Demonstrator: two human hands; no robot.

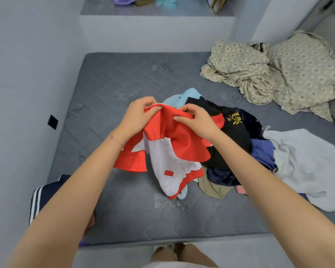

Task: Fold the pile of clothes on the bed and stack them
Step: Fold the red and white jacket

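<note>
- Pile of clothes (pixel 234 138) lay unfolded on the bed (pixel 108 78); folding appeared barely begun.
- Left hand (pixel 137 115) and right hand (pixel 199 122) each pinched a red-and-white garment (pixel 182 146) above the pile.

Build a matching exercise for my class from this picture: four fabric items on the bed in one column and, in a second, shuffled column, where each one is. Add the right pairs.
Column A
1. red and white shirt
2. black top with yellow print
3. patterned beige sheet
4. navy garment with white stripes

Column B
a. crumpled at the far right of the mattress
b. gripped by the left hand and right hand
c. at the near left mattress corner
d. in the pile, right of the right hand

Pairs: 1-b, 2-d, 3-a, 4-c
</note>
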